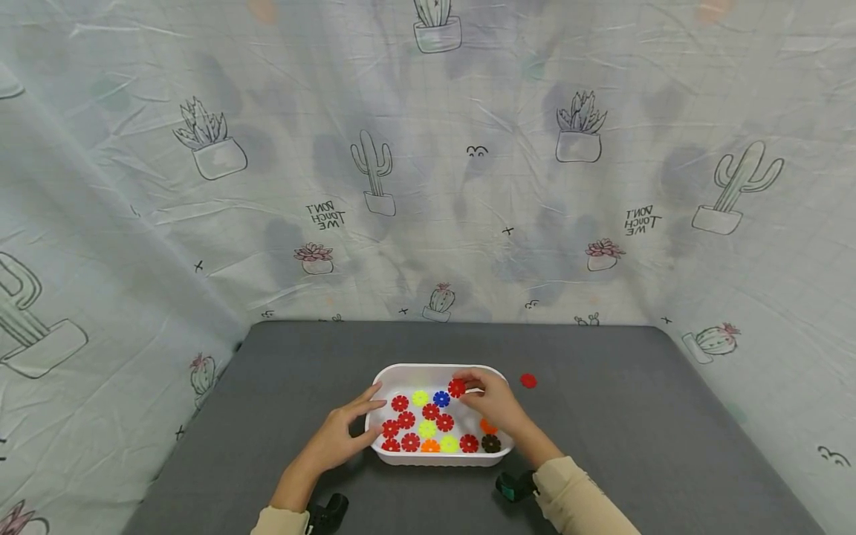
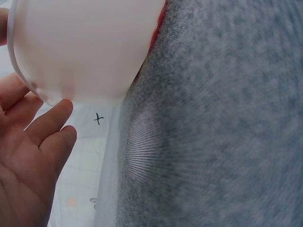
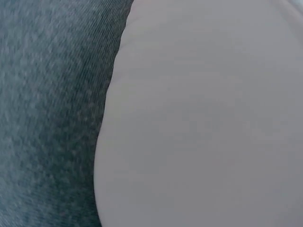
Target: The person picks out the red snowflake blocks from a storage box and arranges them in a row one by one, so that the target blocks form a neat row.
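A white plastic tray (image 1: 441, 460) stands on the table, holding several notched, flower-shaped plastic discs in red, yellow-green, blue, orange and black. At its left end my left hand (image 1: 339, 438) holds the rim, thumb and some fingers over the edge. In the left wrist view, other fingertips (image 2: 64, 111) lie outside against the tray wall. My right hand (image 1: 495, 401) reaches over the tray's right side and pinches a red disc (image 1: 457, 388) above the far right part. Only the tray's pale outer wall (image 3: 199, 118) and the table show in the right wrist view; the hand is hidden there.
Beyond the tray's far right corner, a single red disc (image 1: 528, 380) lies on the grey table (image 1: 602, 416). White cloth (image 1: 468, 186) printed with cacti hangs behind and on both sides. Black straps with small devices (image 1: 515, 487) sit at both wrists.
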Demonstrator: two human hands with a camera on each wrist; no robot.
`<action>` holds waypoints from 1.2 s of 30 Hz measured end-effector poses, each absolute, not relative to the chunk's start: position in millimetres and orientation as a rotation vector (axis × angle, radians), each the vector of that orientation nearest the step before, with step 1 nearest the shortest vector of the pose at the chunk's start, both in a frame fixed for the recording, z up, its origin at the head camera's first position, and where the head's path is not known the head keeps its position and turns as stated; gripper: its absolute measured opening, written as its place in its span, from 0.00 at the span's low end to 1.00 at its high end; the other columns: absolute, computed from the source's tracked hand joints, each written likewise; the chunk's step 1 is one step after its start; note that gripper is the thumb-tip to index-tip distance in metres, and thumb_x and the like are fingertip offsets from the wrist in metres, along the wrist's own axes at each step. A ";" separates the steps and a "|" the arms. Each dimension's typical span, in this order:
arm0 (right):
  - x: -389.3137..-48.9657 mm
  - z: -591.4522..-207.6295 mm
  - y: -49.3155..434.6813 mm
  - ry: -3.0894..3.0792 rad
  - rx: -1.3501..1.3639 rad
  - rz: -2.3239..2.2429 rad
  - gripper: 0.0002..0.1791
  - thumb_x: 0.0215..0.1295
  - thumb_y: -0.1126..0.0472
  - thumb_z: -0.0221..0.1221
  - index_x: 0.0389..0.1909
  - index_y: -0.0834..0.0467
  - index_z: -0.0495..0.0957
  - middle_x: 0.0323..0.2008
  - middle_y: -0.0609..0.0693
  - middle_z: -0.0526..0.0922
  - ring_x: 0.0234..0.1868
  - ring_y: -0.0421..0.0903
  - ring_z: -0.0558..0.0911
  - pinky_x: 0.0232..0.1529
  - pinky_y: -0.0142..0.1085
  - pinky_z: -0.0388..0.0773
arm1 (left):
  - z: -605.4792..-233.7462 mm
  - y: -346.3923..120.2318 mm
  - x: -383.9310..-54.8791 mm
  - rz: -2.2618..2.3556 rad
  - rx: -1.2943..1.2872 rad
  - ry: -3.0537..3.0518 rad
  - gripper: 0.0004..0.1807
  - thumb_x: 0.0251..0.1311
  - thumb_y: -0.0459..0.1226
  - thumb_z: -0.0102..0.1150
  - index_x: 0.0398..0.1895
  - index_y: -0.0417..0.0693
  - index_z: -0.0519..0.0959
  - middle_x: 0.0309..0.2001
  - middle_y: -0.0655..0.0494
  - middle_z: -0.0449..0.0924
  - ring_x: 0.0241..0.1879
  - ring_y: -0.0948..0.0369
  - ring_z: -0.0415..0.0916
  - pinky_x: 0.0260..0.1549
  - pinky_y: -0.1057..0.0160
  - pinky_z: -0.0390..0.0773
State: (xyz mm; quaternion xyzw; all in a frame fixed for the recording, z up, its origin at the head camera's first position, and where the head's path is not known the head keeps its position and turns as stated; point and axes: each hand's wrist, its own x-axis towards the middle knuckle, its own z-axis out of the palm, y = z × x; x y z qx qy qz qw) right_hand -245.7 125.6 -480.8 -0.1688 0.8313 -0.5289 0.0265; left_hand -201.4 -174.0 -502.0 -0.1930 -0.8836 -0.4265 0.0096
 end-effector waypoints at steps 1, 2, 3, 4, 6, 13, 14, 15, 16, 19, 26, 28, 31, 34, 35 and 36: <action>-245.0 -479.8 125.9 2.556 -0.513 -1.655 0.18 0.59 0.71 0.61 0.52 0.65 0.77 0.46 0.56 0.83 0.45 0.51 0.81 0.48 0.40 0.80 | -502.0 -173.9 -201.5 -1.331 -0.602 -2.758 0.25 0.57 0.43 0.63 0.59 0.47 0.76 0.71 0.57 0.61 0.69 0.51 0.60 0.61 0.38 0.63; -243.8 -478.5 126.3 2.537 -0.505 -1.677 0.18 0.59 0.71 0.61 0.52 0.65 0.77 0.46 0.57 0.82 0.45 0.51 0.81 0.48 0.40 0.80 | -502.0 -173.7 -201.5 -1.330 -0.601 -2.759 0.25 0.57 0.43 0.63 0.59 0.47 0.76 0.71 0.57 0.61 0.69 0.51 0.60 0.61 0.38 0.63; -242.7 -477.5 126.9 2.526 -0.495 -1.688 0.19 0.59 0.70 0.61 0.52 0.65 0.77 0.46 0.57 0.82 0.45 0.51 0.81 0.48 0.39 0.81 | -502.0 -173.7 -201.5 -1.329 -0.601 -2.758 0.25 0.56 0.43 0.63 0.59 0.47 0.76 0.71 0.57 0.61 0.69 0.51 0.61 0.61 0.38 0.63; -241.4 -476.5 127.8 2.515 -0.486 -1.696 0.19 0.59 0.69 0.62 0.52 0.65 0.77 0.47 0.57 0.82 0.45 0.51 0.81 0.47 0.38 0.81 | -502.0 -173.6 -201.5 -1.329 -0.600 -2.758 0.25 0.56 0.43 0.63 0.59 0.47 0.76 0.71 0.57 0.61 0.69 0.51 0.61 0.61 0.38 0.63; -238.9 -475.0 130.1 2.490 -0.468 -1.711 0.19 0.59 0.68 0.62 0.53 0.64 0.76 0.47 0.57 0.82 0.45 0.50 0.80 0.46 0.36 0.81 | -502.0 -173.6 -201.6 -1.329 -0.601 -2.758 0.25 0.56 0.43 0.63 0.59 0.48 0.76 0.71 0.57 0.61 0.69 0.51 0.61 0.61 0.38 0.63; -233.7 -469.3 144.9 2.450 -0.422 -1.773 0.22 0.59 0.69 0.61 0.56 0.65 0.75 0.49 0.58 0.81 0.47 0.50 0.80 0.45 0.32 0.81 | -503.5 -174.4 -202.3 -1.324 -0.613 -2.748 0.25 0.56 0.42 0.63 0.59 0.47 0.76 0.71 0.57 0.61 0.69 0.51 0.60 0.61 0.39 0.63; -233.1 -468.2 148.1 2.448 -0.412 -1.786 0.22 0.59 0.68 0.61 0.56 0.65 0.75 0.49 0.58 0.81 0.47 0.49 0.80 0.45 0.32 0.81 | -503.8 -174.6 -202.4 -1.322 -0.615 -2.747 0.25 0.56 0.42 0.63 0.59 0.47 0.76 0.71 0.57 0.61 0.69 0.51 0.60 0.61 0.39 0.63; -232.9 -467.6 151.4 2.452 -0.404 -1.796 0.22 0.59 0.68 0.62 0.56 0.64 0.75 0.49 0.59 0.80 0.47 0.49 0.79 0.44 0.31 0.81 | -504.0 -174.7 -202.5 -1.321 -0.615 -2.746 0.25 0.56 0.42 0.63 0.59 0.47 0.76 0.71 0.57 0.60 0.69 0.51 0.60 0.61 0.39 0.63; -232.9 -467.4 155.1 2.456 -0.396 -1.806 0.22 0.59 0.68 0.62 0.56 0.64 0.75 0.49 0.59 0.80 0.46 0.48 0.79 0.44 0.30 0.80 | -504.2 -174.9 -202.5 -1.320 -0.617 -2.745 0.25 0.56 0.42 0.63 0.59 0.47 0.76 0.71 0.57 0.60 0.69 0.51 0.60 0.61 0.39 0.63; -232.9 -467.2 166.6 2.459 -0.393 -1.865 0.21 0.59 0.68 0.62 0.55 0.65 0.76 0.48 0.61 0.80 0.44 0.45 0.79 0.42 0.27 0.79 | -504.3 -175.0 -202.5 -1.320 -0.619 -2.744 0.25 0.56 0.42 0.63 0.59 0.47 0.76 0.71 0.57 0.60 0.69 0.51 0.60 0.61 0.39 0.63; -233.3 -476.5 193.3 2.453 -0.354 -2.026 0.23 0.58 0.67 0.63 0.55 0.69 0.74 0.47 0.62 0.80 0.41 0.38 0.80 0.41 0.26 0.79 | -502.7 -174.7 -202.0 -1.323 -0.624 -2.736 0.25 0.56 0.42 0.64 0.59 0.47 0.76 0.71 0.57 0.61 0.68 0.51 0.61 0.61 0.39 0.64; -232.7 -479.3 200.0 2.445 -0.323 -2.065 0.24 0.58 0.67 0.63 0.56 0.70 0.73 0.46 0.57 0.82 0.41 0.38 0.80 0.42 0.26 0.79 | -503.0 -174.8 -202.3 -1.321 -0.637 -2.729 0.25 0.56 0.42 0.64 0.58 0.47 0.77 0.70 0.57 0.61 0.68 0.52 0.61 0.61 0.40 0.64; -234.2 -483.9 209.9 2.422 -0.256 -2.138 0.24 0.58 0.70 0.62 0.56 0.72 0.72 0.42 0.48 0.83 0.40 0.37 0.81 0.40 0.26 0.80 | -503.7 -175.0 -202.9 -1.312 -0.659 -2.719 0.25 0.55 0.41 0.64 0.58 0.47 0.77 0.70 0.56 0.61 0.68 0.53 0.61 0.61 0.40 0.65; -237.0 -487.8 220.4 2.415 -0.183 -2.189 0.24 0.57 0.73 0.61 0.56 0.73 0.71 0.39 0.40 0.82 0.40 0.34 0.81 0.39 0.25 0.79 | -504.5 -175.3 -203.1 -1.302 -0.668 -2.716 0.25 0.56 0.40 0.63 0.58 0.47 0.77 0.70 0.56 0.61 0.68 0.53 0.62 0.60 0.40 0.65; -238.3 -489.1 224.0 2.424 -0.153 -2.196 0.24 0.57 0.74 0.61 0.56 0.73 0.71 0.38 0.39 0.82 0.39 0.33 0.80 0.39 0.24 0.79 | -504.8 -175.4 -203.1 -1.304 -0.668 -2.717 0.25 0.56 0.40 0.63 0.59 0.47 0.77 0.70 0.57 0.61 0.68 0.53 0.62 0.60 0.40 0.65; -239.7 -490.6 227.9 2.426 -0.130 -2.206 0.24 0.57 0.74 0.61 0.56 0.73 0.71 0.37 0.37 0.82 0.39 0.32 0.80 0.39 0.24 0.78 | -505.1 -175.5 -203.1 -1.308 -0.666 -2.718 0.25 0.56 0.41 0.63 0.59 0.47 0.76 0.70 0.57 0.61 0.68 0.53 0.61 0.60 0.40 0.65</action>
